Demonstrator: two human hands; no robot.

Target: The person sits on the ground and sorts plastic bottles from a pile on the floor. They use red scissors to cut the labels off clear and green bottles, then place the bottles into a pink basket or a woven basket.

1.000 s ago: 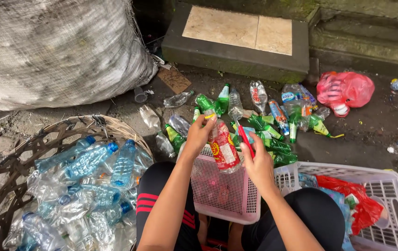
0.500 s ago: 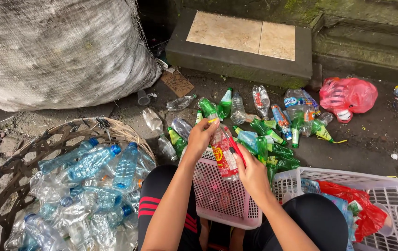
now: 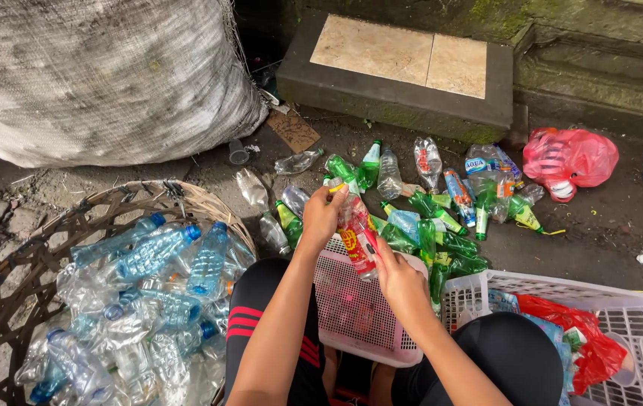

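Nearest you, between your knees, sits a pink perforated basket, directly beneath both hands. To the right of your right hand, a white slatted crate holds red plastic wrappers. Off to the left of your left hand, a woven wicker basket is heaped with clear bottles with blue caps.

Your right hand is closed on the lower end of a clear plastic bottle with a red and yellow label, fingers pinching at the label's edge. Your left hand is wrapped around the upper part of the same bottle, just above and to the left of the right hand, so the bottle runs tilted between the two, held over the pink basket's far rim.

Just beyond your hands, on the dark ground, lies a scatter of green bottles and a few clear ones. Farther out and to the right rests a pink plastic bag. Straight ahead stands a stone step with a pale tiled top, and far left of your left hand bulges a large grey woven sack.
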